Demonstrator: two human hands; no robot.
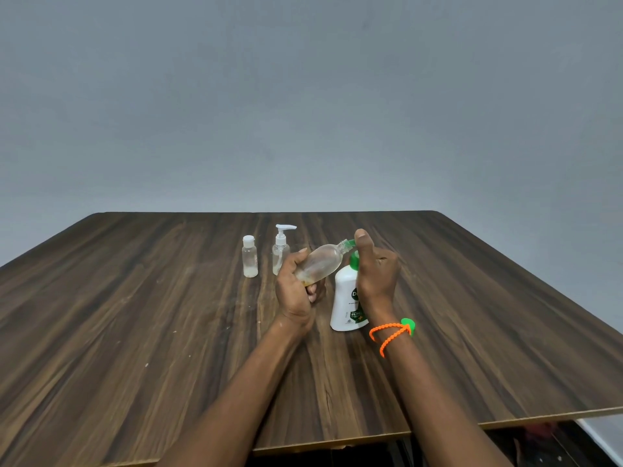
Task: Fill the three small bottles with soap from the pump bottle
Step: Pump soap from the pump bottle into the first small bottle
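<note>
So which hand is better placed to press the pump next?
Right. The right hand already sits on the pump bottle's green head, while the left hand grips the tilted small bottle at the spout.

— What are you seeing around you right now?

— You are looking at a wooden table (135, 315) with dark brown grain running away from you; small pale specks are showing on its left part.

— And behind it?

— A plain grey-blue wall (303, 96) is filling the whole upper half of your view.

— Anything on you?

— You are wearing an orange beaded band (387, 335) with a green piece on one wrist.

— Below the near edge?

— Something dark is showing there; you cannot tell what it is.
</note>
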